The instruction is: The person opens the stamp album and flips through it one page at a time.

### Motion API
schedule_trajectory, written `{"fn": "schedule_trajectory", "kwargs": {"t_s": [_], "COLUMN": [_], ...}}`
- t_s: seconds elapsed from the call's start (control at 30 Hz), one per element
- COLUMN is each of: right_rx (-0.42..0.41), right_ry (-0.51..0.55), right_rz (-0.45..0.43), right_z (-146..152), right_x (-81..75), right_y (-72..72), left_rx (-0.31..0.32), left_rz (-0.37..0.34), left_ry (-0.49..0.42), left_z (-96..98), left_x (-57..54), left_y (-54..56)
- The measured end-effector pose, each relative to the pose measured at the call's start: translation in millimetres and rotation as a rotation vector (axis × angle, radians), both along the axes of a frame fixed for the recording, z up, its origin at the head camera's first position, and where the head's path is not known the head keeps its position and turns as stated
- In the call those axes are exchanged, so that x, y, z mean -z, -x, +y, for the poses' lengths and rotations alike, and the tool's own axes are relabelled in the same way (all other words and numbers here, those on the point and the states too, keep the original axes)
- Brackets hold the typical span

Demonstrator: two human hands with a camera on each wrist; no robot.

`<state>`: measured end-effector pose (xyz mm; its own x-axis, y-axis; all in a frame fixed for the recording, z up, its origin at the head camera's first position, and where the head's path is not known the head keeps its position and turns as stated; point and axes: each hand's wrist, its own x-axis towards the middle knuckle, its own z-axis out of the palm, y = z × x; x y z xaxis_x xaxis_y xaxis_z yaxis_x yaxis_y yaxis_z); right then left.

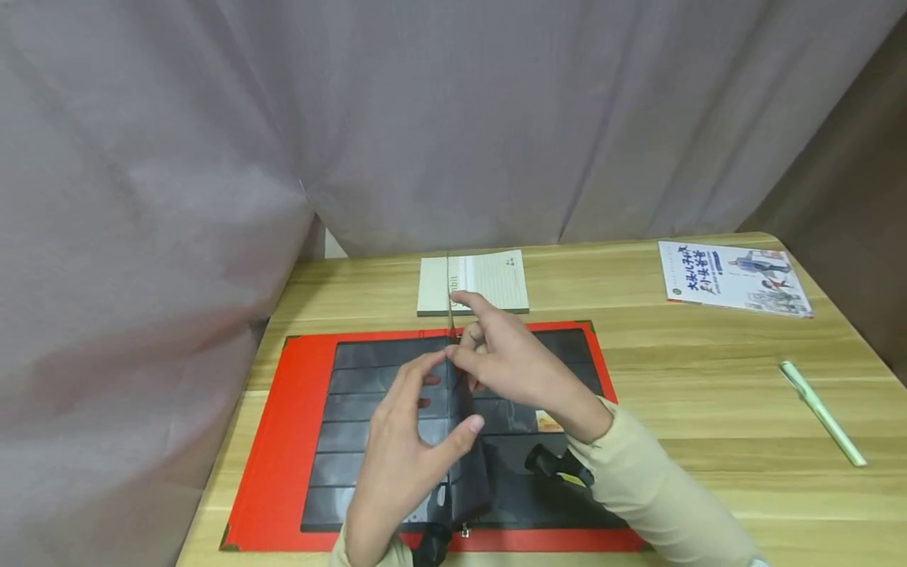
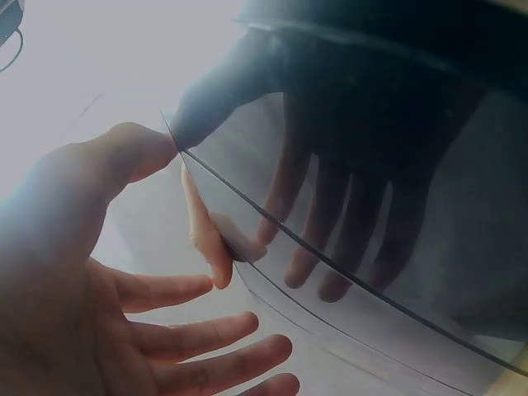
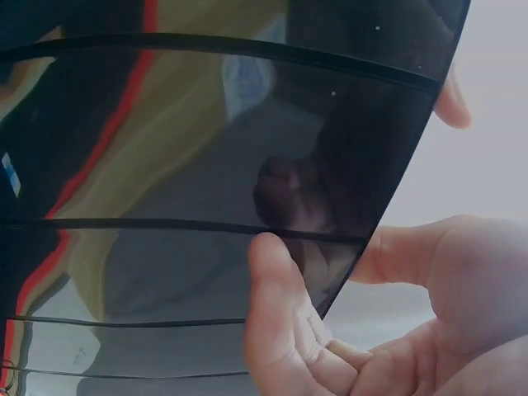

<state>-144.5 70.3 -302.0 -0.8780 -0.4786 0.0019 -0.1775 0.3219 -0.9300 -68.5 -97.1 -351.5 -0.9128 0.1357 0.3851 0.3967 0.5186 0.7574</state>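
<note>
A stamp album with a red cover (image 1: pixel 283 449) and black strip-pocket pages lies spread on the table. One black page (image 1: pixel 469 472) stands on edge along its middle, seen almost edge-on from the head. My right hand (image 1: pixel 520 358) pinches this page near its far end, with fingers on both faces in the right wrist view. On the other side is my left hand (image 1: pixel 400 445), thumb and fingers spread; in the left wrist view its thumb (image 2: pixel 144 153) meets the page's edge and the other fingers extend. A small orange-and-white piece (image 1: pixel 548 421) sits in a pocket on the right.
Behind the album lies a pale notepad (image 1: pixel 492 279). A picture-covered booklet (image 1: pixel 733 279) is at the back right, and a light green pen (image 1: pixel 822 413) lies nearer on the right. Grey curtain (image 1: pixel 453 118) hangs behind and left of the wooden table (image 1: pixel 694 370).
</note>
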Motion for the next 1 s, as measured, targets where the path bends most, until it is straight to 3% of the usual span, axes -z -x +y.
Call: {"fn": "schedule_trajectory", "kwargs": {"t_s": [0.27, 0.47, 0.67, 1.0], "right_rx": [-0.039, -0.060, -0.026, 0.051], "right_ry": [-0.057, -0.090, -0.142, -0.233], "right_rz": [0.024, 0.042, 0.113, 0.249], "right_z": [3.5, 18.2, 41.3, 81.2], "right_x": [2.8, 15.8, 41.0, 98.1], "right_y": [3.4, 9.7, 19.7, 43.1], "left_rx": [0.008, -0.003, -0.023, 0.006], "left_rz": [0.012, 0.000, 0.014, 0.211], "left_ry": [-0.029, -0.041, -0.067, -0.119], "left_z": [-2.9, -5.1, -9.2, -18.2], "left_x": [-0.4, -1.4, 1.6, 7.1], "left_y": [-2.2, -7.2, -11.8, -14.9]}}
